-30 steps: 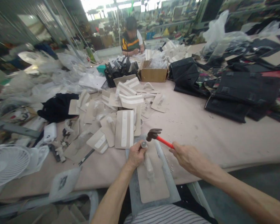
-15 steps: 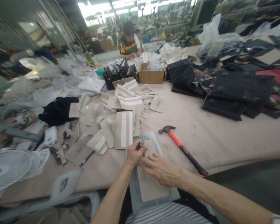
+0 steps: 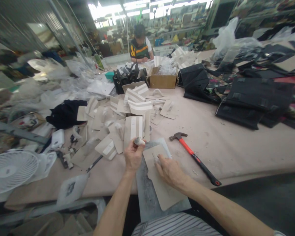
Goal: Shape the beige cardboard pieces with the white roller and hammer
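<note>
My left hand [image 3: 133, 156] is closed around a short whitish cylinder with a grey end [image 3: 139, 141], raised just left of a beige board panel [image 3: 166, 193]. The panel lies slantwise on a grey slab [image 3: 147, 200] at the table's near edge. Over the panel's upper part rests my right hand [image 3: 172, 172], fingers reaching forward beside a thin slit-like mark; its fingertips touch the surface and I see nothing held in them. To the right lies a claw hammer [image 3: 193, 154] with a red and black handle.
Beige panels with white strips [image 3: 135, 126] are heaped beyond and left of the slab. Black bag pieces [image 3: 248, 98] lie at the right, and a cardboard box [image 3: 162, 82] stands farther back. A white fan [image 3: 11, 172] is at the left. Across the table sits a person [image 3: 140, 46].
My left hand has moved left, away from the panel, with the cylinder. The panel has turned on the slab, its upper end now farther left. My right hand stays over it.
</note>
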A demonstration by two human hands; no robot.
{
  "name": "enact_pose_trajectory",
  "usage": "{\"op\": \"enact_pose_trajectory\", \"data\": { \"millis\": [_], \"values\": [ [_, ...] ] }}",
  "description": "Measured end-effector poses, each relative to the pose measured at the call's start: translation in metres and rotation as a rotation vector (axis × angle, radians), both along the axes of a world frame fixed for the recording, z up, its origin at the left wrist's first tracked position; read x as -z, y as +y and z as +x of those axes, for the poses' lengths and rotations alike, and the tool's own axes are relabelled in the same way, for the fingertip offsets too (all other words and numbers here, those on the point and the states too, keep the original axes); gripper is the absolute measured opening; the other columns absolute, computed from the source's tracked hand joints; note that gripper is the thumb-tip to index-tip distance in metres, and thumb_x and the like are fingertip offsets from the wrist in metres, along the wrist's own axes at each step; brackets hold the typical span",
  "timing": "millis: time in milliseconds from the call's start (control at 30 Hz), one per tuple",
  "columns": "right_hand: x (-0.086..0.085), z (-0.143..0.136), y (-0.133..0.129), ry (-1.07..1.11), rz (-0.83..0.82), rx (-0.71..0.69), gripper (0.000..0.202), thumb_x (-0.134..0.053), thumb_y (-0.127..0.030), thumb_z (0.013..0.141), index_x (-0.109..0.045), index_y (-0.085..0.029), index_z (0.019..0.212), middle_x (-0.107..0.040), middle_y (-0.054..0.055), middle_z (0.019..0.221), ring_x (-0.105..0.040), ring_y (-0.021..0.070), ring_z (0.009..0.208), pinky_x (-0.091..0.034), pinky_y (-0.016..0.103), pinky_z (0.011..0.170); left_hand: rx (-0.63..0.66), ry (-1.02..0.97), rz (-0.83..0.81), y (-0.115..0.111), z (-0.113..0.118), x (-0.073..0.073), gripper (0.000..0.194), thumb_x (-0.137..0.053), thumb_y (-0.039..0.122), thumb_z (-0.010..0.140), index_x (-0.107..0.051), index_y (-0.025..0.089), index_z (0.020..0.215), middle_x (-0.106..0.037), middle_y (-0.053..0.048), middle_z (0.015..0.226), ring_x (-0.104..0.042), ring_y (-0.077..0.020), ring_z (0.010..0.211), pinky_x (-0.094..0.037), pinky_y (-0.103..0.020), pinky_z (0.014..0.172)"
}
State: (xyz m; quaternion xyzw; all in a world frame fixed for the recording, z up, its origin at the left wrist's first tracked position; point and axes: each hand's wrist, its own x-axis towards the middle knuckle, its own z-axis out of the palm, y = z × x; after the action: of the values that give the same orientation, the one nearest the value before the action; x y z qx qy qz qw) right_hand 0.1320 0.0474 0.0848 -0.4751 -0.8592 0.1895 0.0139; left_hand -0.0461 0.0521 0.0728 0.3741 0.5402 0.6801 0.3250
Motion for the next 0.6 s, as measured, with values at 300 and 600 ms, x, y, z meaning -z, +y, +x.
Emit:
{"op": "enact_pose_trajectory", "data": {
  "millis": [300,600],
  "values": [
    [0.019,0.004,-0.013,0.294,-0.204,0.138,0.037,-0.049,-0.039,0.1,-0.056,-0.015,0.128,-0.073,0.011,0.098,-0.069,0.0248,0.091,-0.047,0.033,0.077,0.212,0.019,-0.153,0.002,0.025,0.061,0.026,-0.074,0.034,0.08,-0.067,0.018,0.099,-0.078,-0.006,0.096,-0.073,-0.0188,0.087,-0.056,-0.029,0.081],
    [0.037,0.083,0.038,0.089,0.2,0.403,0.031,-0.05,-0.035,0.097,-0.06,-0.012,0.117,-0.063,0.017,0.111,-0.06,0.0283,0.1,-0.044,0.036,0.084,0.233,0.037,-0.168,0.001,0.021,0.064,0.026,-0.073,0.035,0.082,-0.065,0.018,0.101,-0.078,-0.007,0.097,-0.073,-0.0204,0.09,-0.055,-0.029,0.081]
  ]
}}
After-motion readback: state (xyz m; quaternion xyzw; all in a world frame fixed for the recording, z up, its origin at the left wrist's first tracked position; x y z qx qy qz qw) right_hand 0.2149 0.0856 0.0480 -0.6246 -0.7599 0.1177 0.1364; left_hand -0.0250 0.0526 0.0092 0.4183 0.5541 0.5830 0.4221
